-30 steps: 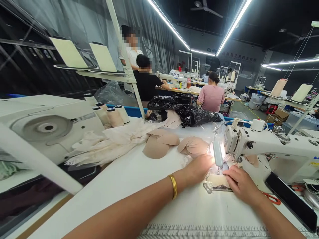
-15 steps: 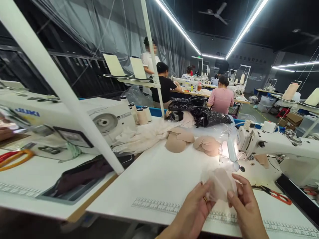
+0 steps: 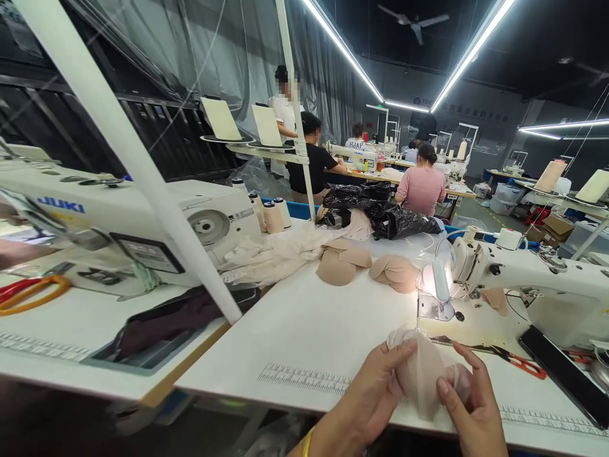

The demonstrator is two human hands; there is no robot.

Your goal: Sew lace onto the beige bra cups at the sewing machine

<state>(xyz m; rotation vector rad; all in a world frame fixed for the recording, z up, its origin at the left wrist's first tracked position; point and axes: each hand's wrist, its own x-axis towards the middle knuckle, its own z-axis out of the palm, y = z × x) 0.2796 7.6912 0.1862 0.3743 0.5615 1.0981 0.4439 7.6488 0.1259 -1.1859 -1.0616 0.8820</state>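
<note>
Both hands hold a beige cup-shaped piece with sheer fabric (image 3: 421,374) above the front edge of the white table. My left hand (image 3: 373,393) pinches its left side between thumb and fingers. On the right side, my right hand (image 3: 469,400) grips the sheer material with its thumb, the index finger raised. Stacked beige pads (image 3: 337,263) and a second pad pile (image 3: 394,273) lie farther back, left of the lit sewing machine (image 3: 480,266). White sheer fabric (image 3: 271,257) is heaped behind them on the left.
Red-handled scissors (image 3: 526,366) and a black phone (image 3: 566,374) lie at right. A printed ruler (image 3: 304,379) runs along the table's front. A white pole (image 3: 137,178) and another sewing machine (image 3: 209,222) stand at left. Black plastic (image 3: 380,209) lies at the back; people sit beyond.
The held piece has turned more upright and come slightly lower and nearer, with its sheer fabric gathered at the top and right. Both hands have shifted with it. The view has moved slightly.
</note>
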